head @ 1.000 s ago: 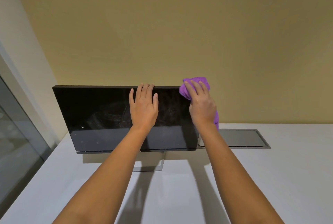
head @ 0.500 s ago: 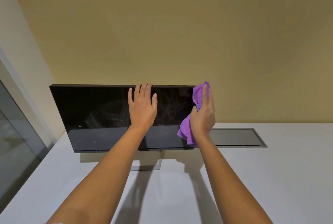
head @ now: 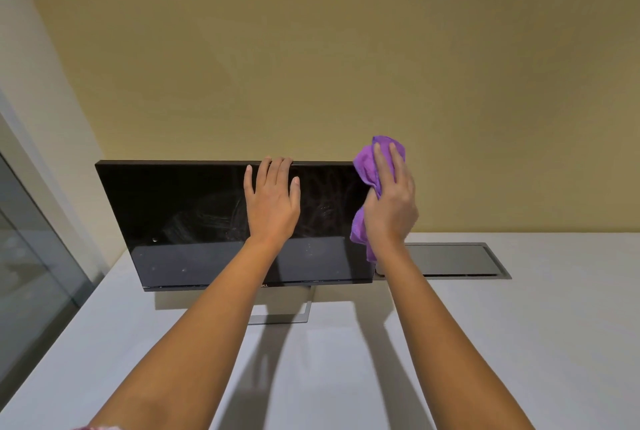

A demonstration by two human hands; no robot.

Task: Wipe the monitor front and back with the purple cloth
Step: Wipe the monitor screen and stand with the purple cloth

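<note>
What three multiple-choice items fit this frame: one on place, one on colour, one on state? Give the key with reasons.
1. Where on the monitor is the purple cloth?
A) its right edge
B) its left edge
C) its stand

2. What colour is the table?
A) black
B) red
C) pale grey

3. The left hand is:
A) holding the purple cloth
B) flat on the monitor front
C) off the monitor

Key:
1 A: the right hand holds it against the upper right corner.
2 C: the bare table is pale grey.
3 B: its straight fingers lie on the dark front, with the tips at the top edge.
</note>
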